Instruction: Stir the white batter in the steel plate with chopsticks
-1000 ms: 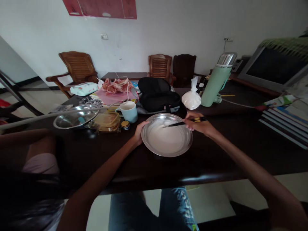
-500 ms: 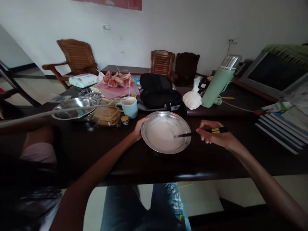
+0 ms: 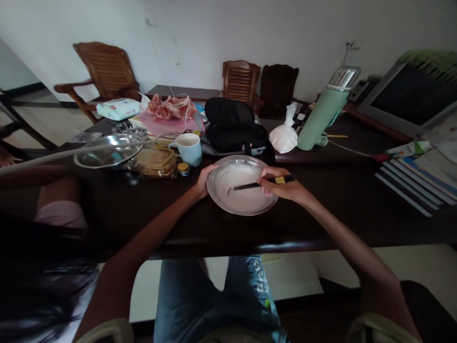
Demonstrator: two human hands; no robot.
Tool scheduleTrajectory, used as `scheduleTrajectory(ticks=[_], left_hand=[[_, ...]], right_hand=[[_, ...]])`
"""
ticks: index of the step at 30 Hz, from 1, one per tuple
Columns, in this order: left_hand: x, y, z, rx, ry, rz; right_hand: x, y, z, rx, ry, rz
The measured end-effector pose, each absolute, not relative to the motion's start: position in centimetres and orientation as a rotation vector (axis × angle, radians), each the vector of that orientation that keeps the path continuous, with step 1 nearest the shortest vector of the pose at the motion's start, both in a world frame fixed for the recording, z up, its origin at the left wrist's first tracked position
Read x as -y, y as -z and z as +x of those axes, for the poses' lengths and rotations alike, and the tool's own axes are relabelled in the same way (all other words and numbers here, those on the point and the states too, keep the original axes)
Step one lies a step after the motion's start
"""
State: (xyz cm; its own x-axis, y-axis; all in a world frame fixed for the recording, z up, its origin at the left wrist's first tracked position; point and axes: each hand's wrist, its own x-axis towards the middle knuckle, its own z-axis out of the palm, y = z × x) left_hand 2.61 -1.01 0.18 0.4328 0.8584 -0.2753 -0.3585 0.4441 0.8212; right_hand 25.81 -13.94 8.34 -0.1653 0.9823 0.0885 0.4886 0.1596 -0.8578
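Relative to the frame half a second earlier, the right hand has shifted left, from beyond the right rim of the metal bowl to a position over that rim, and the tips of the black chopsticks have travelled from right of the bowl's middle to left of it. The bowl is located at the centre of the frame, resting on the dark table, and contains a pale, smooth mixture. The right-hand grip is narrow: thumb and fingers are closed around the chopsticks near their gold bands, with the upper ends projecting to the right behind the hand. The shafts lie at a shallow slant, and the tips reach the mixture. The left hand grips the left rim of the bowl, thumb at the upper edge; the remaining fingers are largely hidden, so their exact spread cannot be determined. Just beyond the left hand, left of centre, stand a small jar with a gold-coloured lid and a pale blue mug. A black bag lies behind the bowl. Right of centre, a tied plastic bag of white powder sits near a green thermos, which appears tilted in the view.
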Motion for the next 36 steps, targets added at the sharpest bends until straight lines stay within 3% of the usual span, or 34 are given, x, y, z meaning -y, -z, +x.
scheduleTrajectory(ticks=[4, 9, 15, 20, 27, 32, 36], left_hand=[[1.0, -0.1, 2.5, -0.803, -0.824, 0.753], [1.1, -0.4, 2.6, -0.795, -0.841, 0.757], [1.1, -0.5, 2.6, -0.819, -0.818, 0.732], [1.1, -0.4, 2.6, -0.786, -0.835, 0.737], [1.3, -0.6, 2.6, -0.783, -0.834, 0.741], [1.2, -0.6, 2.7, -0.757, -0.86, 0.749], [1.2, -0.5, 2.6, -0.778, -0.849, 0.755]], right_hand=[[14.0, -8.5, 27.0, 1.676, -0.743, -1.482], [14.6, -8.7, 26.6, 1.79, -1.039, -1.415], [13.5, -8.3, 26.9, 1.668, -0.783, -1.465], [14.8, -8.9, 26.0, 1.771, -1.009, -1.424], [14.3, -8.6, 26.7, 1.69, -0.802, -1.464], [14.9, -8.7, 25.8, 1.8, -0.996, -1.4], [14.3, -8.2, 26.0, 1.69, -0.803, -1.421]])
